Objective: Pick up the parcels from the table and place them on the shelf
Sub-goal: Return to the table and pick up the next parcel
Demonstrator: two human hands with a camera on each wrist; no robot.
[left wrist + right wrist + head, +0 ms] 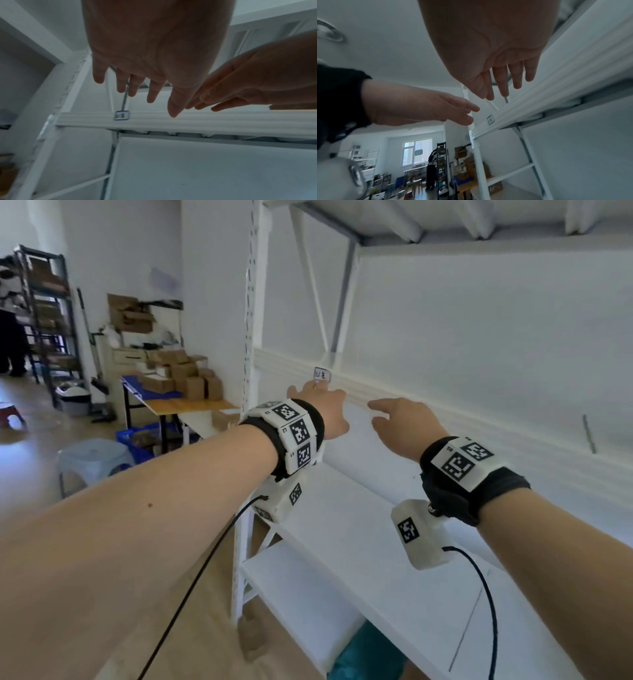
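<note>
Both my hands are raised side by side at the front beam [445,419] of the white shelf [342,525]. My left hand [320,405] is open, fingers straight and spread, holding nothing; the left wrist view shows its fingers [137,88] just above the beam [188,121]. My right hand [397,421] is also open and empty, its fingers [506,81] stretched toward the beam [556,97]. Brown cardboard parcels [186,380] sit on a wooden table [191,405] far to the left, behind my left arm. No parcel shows on the shelf boards in view.
A small label [322,374] is stuck on the beam near my left hand. The shelf's perforated upright [251,302] stands between me and the table. Blue crates [137,440], a pale stool [92,457] and a dark rack [48,320] stand at left. A person [430,171] stands by that rack.
</note>
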